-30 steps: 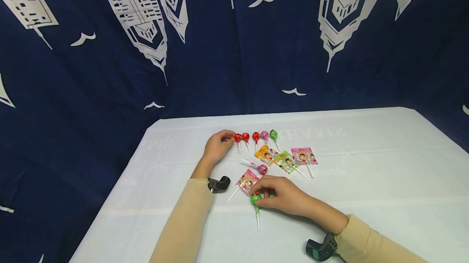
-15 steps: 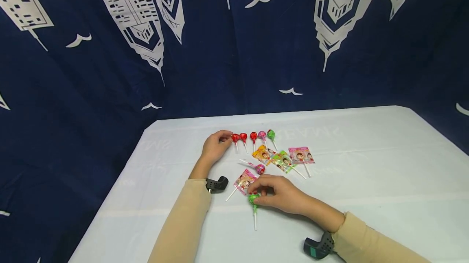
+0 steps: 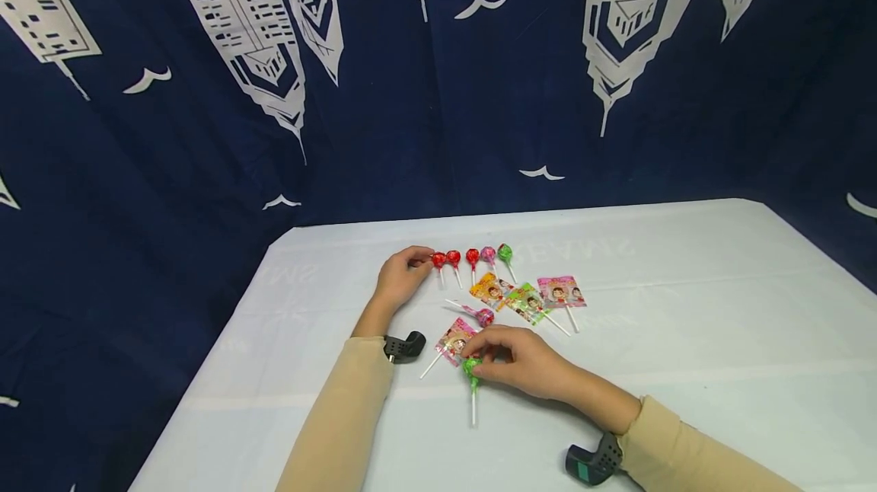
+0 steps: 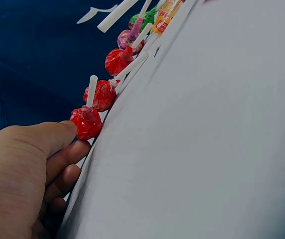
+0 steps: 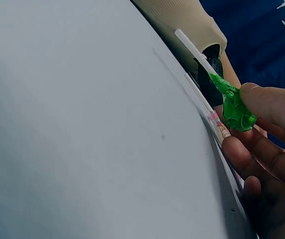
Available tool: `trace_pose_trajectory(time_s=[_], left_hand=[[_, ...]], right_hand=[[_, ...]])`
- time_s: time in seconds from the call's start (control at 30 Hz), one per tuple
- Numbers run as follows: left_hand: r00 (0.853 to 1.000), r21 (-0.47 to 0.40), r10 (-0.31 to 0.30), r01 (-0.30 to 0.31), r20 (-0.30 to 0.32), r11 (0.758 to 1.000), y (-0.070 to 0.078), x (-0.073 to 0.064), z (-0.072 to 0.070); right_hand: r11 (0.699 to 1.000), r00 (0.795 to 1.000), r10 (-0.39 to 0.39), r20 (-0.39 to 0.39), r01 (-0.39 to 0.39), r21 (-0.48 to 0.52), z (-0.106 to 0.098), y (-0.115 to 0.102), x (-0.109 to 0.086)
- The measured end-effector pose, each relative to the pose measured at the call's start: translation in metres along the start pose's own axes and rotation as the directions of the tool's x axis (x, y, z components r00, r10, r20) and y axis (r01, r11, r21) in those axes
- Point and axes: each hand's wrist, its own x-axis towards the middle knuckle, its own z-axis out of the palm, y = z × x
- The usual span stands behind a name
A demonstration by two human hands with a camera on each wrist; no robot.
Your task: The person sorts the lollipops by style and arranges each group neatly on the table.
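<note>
At the left end of a row of lollipops, my left hand point(image 3: 403, 277) pinches the head of a red lollipop point(image 4: 86, 123) between thumb and fingers. To its right in the row are a second red lollipop point(image 3: 454, 257), a third red lollipop point(image 3: 473, 256), a pink one point(image 3: 489, 253) and a green one point(image 3: 505, 252). Nearer the front, my right hand point(image 3: 524, 359) pinches the head of another green lollipop point(image 5: 237, 112), whose white stick points toward me. Partly behind those fingers lies a flat lollipop in a pink wrapper point(image 3: 454, 341).
A round pink-purple lollipop point(image 3: 484, 317) lies mid-table, its stick pointing left. Flat lollipops in orange point(image 3: 489, 290), green point(image 3: 526, 301) and pink point(image 3: 563, 292) wrappers lie below and right of the row. Behind the white table point(image 3: 685, 309) hangs a dark blue printed cloth point(image 3: 384, 134).
The whole head view has shifted slightly. Both hands stay where they were, each still pinching its lollipop, and the other lollipops have not moved.
</note>
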Motion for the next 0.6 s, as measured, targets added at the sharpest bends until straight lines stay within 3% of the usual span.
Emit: trace_pose_trajectory(time_s=[0.27, 0.47, 0.6], left_hand=[[1.000, 0.011, -0.004, 0.004, 0.014, 1.000, -0.001, 0.000, 0.002], [1.000, 0.015, 0.001, -0.001, -0.003, 1.000, 0.000, 0.002, 0.000], [1.000, 0.016, -0.006, 0.006, 0.001, 1.000, 0.000, 0.001, -0.001]], right_hand=[[0.993, 0.998, 0.056, -0.006, -0.056, 0.103, -0.001, -0.003, 0.002], [0.962, 0.997, 0.076, 0.010, -0.075, 0.264, -0.008, -0.007, 0.007], [0.953, 0.994, 0.109, -0.025, -0.098, 0.288, -0.020, -0.011, 0.009]])
